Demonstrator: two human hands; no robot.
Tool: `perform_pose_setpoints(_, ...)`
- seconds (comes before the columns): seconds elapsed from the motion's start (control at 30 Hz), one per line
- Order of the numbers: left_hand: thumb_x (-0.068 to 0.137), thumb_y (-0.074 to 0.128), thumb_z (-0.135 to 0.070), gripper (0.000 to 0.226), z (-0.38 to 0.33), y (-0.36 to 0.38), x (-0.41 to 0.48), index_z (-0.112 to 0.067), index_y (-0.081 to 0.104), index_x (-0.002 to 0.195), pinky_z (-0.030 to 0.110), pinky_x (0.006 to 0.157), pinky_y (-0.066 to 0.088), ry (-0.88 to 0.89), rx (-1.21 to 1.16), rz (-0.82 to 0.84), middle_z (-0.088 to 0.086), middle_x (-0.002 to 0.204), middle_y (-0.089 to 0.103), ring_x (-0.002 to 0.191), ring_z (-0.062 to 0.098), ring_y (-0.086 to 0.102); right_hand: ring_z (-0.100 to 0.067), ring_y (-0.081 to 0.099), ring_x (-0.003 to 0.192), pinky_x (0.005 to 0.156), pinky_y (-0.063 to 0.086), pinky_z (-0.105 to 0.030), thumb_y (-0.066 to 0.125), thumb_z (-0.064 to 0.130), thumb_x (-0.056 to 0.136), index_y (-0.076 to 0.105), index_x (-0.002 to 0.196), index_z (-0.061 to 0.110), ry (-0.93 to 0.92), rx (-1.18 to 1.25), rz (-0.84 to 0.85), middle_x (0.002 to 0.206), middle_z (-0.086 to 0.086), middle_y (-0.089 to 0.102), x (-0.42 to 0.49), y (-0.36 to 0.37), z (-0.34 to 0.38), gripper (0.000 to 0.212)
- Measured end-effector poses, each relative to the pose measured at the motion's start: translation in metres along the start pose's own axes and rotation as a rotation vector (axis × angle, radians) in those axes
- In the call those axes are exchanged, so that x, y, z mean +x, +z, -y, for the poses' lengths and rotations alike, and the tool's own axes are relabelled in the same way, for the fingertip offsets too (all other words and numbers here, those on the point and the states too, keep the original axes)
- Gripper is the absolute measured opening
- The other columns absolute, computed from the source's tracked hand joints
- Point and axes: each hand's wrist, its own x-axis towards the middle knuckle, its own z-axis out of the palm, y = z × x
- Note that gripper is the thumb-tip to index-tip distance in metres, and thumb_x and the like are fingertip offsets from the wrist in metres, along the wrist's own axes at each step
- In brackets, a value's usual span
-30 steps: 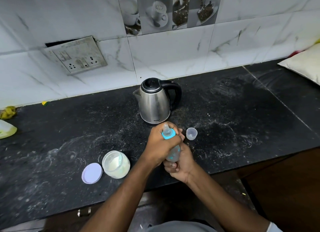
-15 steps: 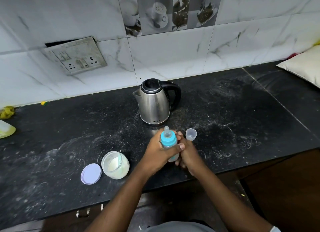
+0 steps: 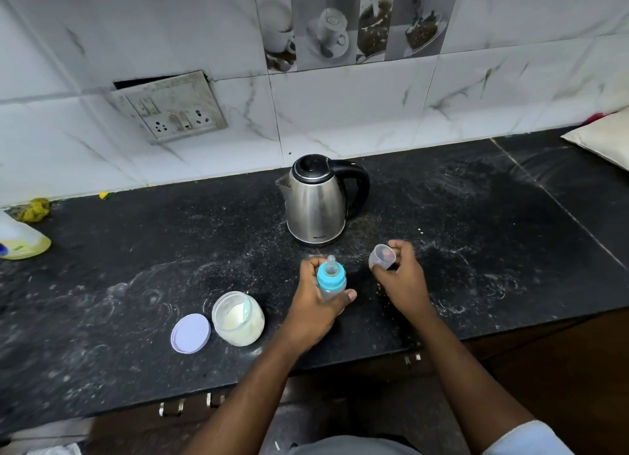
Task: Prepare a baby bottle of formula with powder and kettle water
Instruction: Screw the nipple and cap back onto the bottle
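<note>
Left hand [image 3: 320,296] gripped blue-collared clear baby bottle [image 3: 332,281], teat on; right hand [image 3: 403,279] pinched clear plastic cap [image 3: 383,257]; capping seemingly left

Your left hand [image 3: 316,305] and right hand [image 3: 401,281] are bare, and so are both forearms; on your right arm a pale, light-blue sleeve [image 3: 531,437] begins near the lower right corner; a grey garment [image 3: 340,446] covers your front at the bottom edge.

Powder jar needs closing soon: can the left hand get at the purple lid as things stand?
Probably not yet: the left hand grips the baby bottle, and the open jar stands between it and the lid. Nothing covers the lid.
</note>
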Motion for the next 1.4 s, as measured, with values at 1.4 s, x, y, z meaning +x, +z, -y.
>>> perform_pose_setpoints(1.4,0.074,0.088,0.013,0.105,-0.036,0.000,-0.031,-0.041,0.034,0.146,0.042,0.094,0.062,0.137,-0.224,0.060,0.012,0.107,0.081,0.101,0.029,0.079,-0.012,0.069,0.047,0.055,0.062,-0.039,0.077,0.039,0.085,0.068,0.092,0.016,-0.302,-0.728,0.661,0.074,-0.001,0.071,-0.041,-0.042,0.196,0.026)
